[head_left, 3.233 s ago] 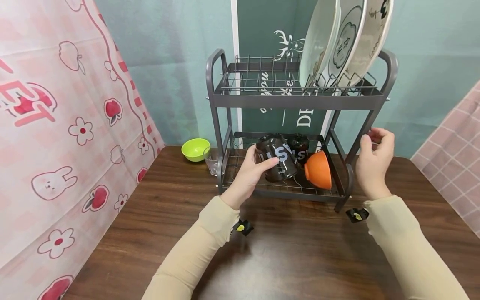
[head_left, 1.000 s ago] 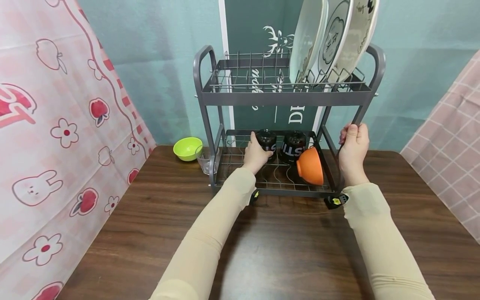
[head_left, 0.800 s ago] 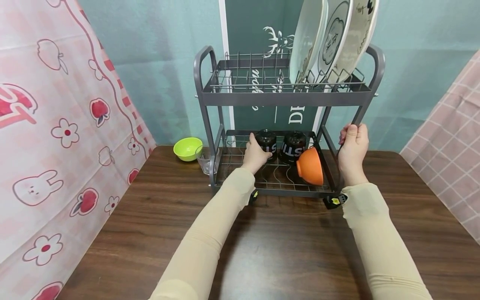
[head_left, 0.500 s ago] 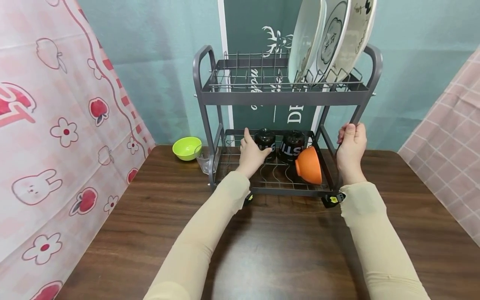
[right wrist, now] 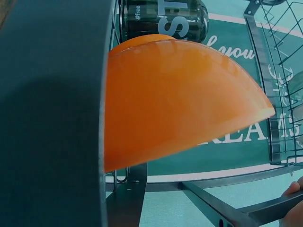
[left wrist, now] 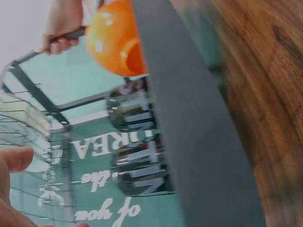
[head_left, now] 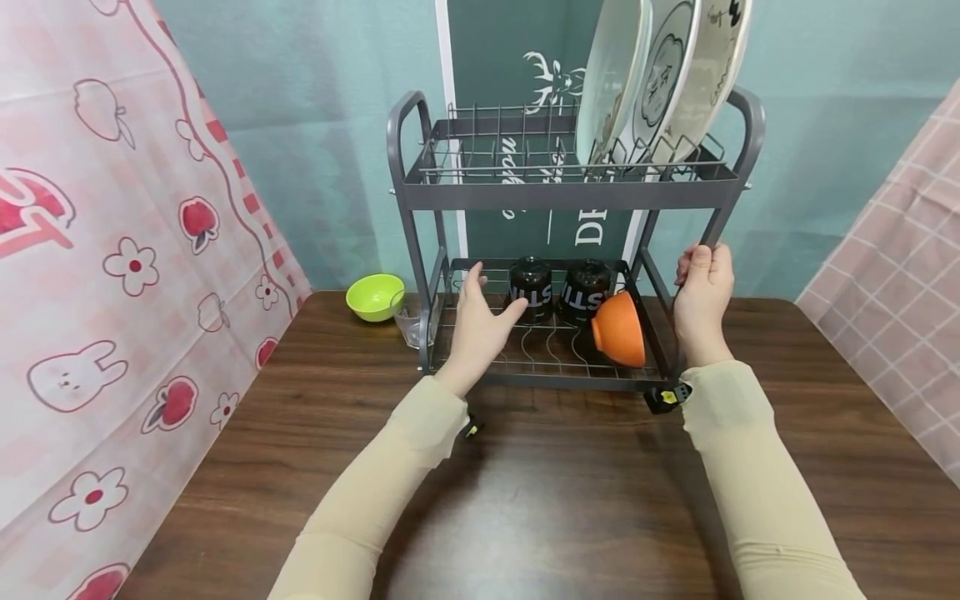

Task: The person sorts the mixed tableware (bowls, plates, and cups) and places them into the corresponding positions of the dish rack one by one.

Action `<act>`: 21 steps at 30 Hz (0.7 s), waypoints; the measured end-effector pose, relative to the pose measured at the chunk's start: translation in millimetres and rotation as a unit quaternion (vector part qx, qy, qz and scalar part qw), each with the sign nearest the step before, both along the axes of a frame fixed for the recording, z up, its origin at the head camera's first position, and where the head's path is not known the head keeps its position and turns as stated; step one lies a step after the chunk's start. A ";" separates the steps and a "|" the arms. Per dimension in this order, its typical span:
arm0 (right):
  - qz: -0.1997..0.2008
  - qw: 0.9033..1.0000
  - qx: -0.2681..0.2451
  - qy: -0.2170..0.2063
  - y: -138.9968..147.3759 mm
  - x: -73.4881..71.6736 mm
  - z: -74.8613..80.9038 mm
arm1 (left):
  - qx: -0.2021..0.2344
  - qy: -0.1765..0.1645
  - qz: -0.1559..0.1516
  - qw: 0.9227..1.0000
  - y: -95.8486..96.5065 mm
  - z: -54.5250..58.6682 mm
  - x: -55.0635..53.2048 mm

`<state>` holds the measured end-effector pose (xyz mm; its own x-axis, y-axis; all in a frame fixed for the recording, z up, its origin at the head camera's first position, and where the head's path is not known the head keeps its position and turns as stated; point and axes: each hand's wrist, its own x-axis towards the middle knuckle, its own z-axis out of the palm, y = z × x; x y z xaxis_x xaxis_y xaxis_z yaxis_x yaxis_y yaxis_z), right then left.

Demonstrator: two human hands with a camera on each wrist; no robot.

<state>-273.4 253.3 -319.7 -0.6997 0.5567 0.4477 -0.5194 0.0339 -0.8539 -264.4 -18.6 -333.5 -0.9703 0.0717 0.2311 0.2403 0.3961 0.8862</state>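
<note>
My left hand (head_left: 477,329) is held in front of the lower shelf with thumb and fingers spread, touching nothing. Just right of it two dark glass cups with white letters stand upside down side by side, the left cup (head_left: 531,292) and the right cup (head_left: 585,293). An orange bowl (head_left: 619,331) leans on its side at the shelf's right end. My right hand (head_left: 702,293) grips the right side post of the grey two-tier dish rack (head_left: 570,197). In the left wrist view, the left hand's fingers (left wrist: 16,160) show at the edge, apart from the cups.
Several large plates (head_left: 660,83) stand upright on the upper tier's right side. Left of the rack, a green bowl (head_left: 374,297) and a clear glass (head_left: 410,321) sit on the wooden table (head_left: 562,500). Patterned cloth (head_left: 135,333) hangs on the left.
The left hand has set the dark cup down beside the other, let go, and drawn back left. The right hand has taken hold of the rack post and stays there.
</note>
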 end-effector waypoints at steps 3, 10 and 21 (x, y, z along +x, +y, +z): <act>-0.001 1.000 -0.001 0.000 0.1 -0.5 -0.5 | 0.012 0.023 -0.011 1.000 -10.1 4.5 11.0; -0.007 1.000 -0.002 0.012 1.1 -0.9 -1.1 | 0.049 0.104 0.007 0.993 -38.5 15.3 34.1; -0.008 1.000 0.001 0.019 -2.5 -2.8 -0.4 | 0.220 0.164 0.117 0.955 -101.9 21.8 32.8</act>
<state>-276.2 250.8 -320.1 -0.6737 0.5657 0.4756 -0.5510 0.0444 -0.8333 -231.6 -120.5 -311.7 -0.8187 -0.3112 0.4826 0.4837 0.0792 0.8716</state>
